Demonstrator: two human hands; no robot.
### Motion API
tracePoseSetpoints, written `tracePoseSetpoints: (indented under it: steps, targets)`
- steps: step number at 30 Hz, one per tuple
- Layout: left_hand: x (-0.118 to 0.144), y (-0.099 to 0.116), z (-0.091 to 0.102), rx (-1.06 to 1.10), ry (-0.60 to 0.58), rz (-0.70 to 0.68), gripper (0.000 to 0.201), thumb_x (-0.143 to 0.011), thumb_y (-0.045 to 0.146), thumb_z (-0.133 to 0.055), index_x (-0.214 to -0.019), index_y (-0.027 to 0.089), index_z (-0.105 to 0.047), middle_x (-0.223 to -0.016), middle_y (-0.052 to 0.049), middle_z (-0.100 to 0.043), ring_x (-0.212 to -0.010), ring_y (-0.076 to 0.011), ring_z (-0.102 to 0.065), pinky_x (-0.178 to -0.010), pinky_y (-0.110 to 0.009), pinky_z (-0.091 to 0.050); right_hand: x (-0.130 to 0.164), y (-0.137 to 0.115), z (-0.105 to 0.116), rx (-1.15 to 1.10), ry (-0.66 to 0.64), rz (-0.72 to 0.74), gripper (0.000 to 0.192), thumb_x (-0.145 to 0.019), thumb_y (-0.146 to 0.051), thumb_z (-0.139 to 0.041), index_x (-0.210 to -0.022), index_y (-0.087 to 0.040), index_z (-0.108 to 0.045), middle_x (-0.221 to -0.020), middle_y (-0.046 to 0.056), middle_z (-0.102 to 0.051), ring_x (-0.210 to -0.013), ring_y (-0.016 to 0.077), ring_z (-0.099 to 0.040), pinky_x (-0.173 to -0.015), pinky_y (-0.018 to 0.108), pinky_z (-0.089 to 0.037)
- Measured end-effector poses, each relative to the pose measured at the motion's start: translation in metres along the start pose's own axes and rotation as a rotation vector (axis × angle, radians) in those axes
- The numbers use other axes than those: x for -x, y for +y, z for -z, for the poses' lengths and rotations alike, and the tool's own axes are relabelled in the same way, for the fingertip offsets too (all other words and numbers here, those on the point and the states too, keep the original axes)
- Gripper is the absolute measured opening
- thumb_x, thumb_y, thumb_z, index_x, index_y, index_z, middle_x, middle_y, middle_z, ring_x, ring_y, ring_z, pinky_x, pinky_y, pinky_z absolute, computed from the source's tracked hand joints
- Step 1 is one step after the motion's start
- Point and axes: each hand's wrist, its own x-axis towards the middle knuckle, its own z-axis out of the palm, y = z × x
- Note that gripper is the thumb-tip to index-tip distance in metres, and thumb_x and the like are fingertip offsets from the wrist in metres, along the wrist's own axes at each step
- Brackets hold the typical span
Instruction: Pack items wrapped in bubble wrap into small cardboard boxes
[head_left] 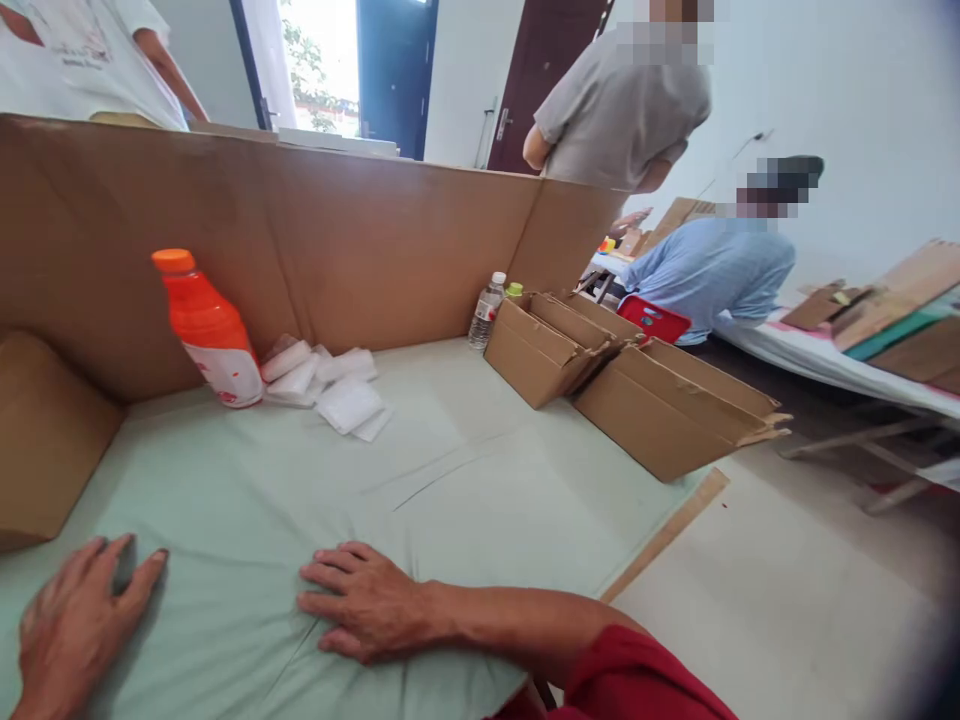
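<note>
My left hand [82,615] rests on the pale green cloth [225,600] over the table, its thumb and fingers spread. To the right of it lies my right hand [367,605], palm down on the same cloth, fingers stretched out. Neither hand holds anything. Beyond them, several clear plastic packets with white contents [349,400] lie in a loose pile. A large orange bottle [214,330] with an orange cap and a white label stands beside the pile, against a cardboard panel [397,250].
A cardboard box [45,440] sits at the left edge. Two open cardboard boxes [645,410] [536,345] line the right side, near a clear water bottle [486,315]. A person in a blue shirt [709,265] sits behind a red stool [654,318]; two people stand beyond the panel.
</note>
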Motion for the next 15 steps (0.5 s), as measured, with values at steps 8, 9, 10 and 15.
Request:
tracePoseSetpoints:
  steps: [8,9,10,15]
  targets:
    - [0.108,0.171,-0.084,-0.018,0.052,-0.548,0.057,-0.088,0.049,-0.048,-0.130,0.015,-0.064,-0.148,-0.021,-0.055,-0.143,-0.0380,-0.045,-0.120,-0.060,-0.026,0.102,0.130,0.121,0.232,0.378,-0.648,0.030,-0.091,-0.023,-0.056,-0.119,-0.019,-0.068,-0.142,0.016,-0.061,-0.137,0.0295,-0.049,-0.109,0.049,-0.035]
    - [0.126,0.193,-0.092,0.016,0.000,-0.620,0.056,-0.086,0.045,-0.054,-0.133,0.017,-0.064,-0.149,-0.020,-0.054,-0.144,-0.0371,-0.044,-0.121,-0.060,-0.024,0.110,0.151,0.146,0.332,0.423,-0.710,0.033,-0.091,-0.024,-0.056,-0.122,-0.018,-0.066,-0.145,0.017,-0.058,-0.139,0.0314,-0.046,-0.110,0.051,-0.033]
    - [0.145,0.214,-0.098,0.051,-0.074,-0.687,0.056,-0.084,0.042,-0.059,-0.135,0.020,-0.062,-0.153,-0.018,-0.051,-0.146,-0.0366,-0.041,-0.122,-0.061,-0.020,0.117,0.172,0.170,0.421,0.458,-0.760,0.038,-0.091,-0.024,-0.057,-0.128,-0.017,-0.063,-0.148,0.018,-0.054,-0.142,0.0330,-0.042,-0.110,0.052,-0.031]
    - [0.222,0.284,-0.105,0.282,-0.542,-0.904,0.066,-0.076,0.036,-0.070,-0.140,0.028,-0.058,-0.162,-0.007,-0.041,-0.154,-0.0334,-0.027,-0.127,-0.057,-0.006,0.149,0.257,0.242,0.638,0.433,-1.036,0.049,-0.090,-0.031,-0.061,-0.132,-0.006,-0.058,-0.130,0.029,-0.062,-0.124,0.0383,-0.053,-0.096,0.052,-0.032]
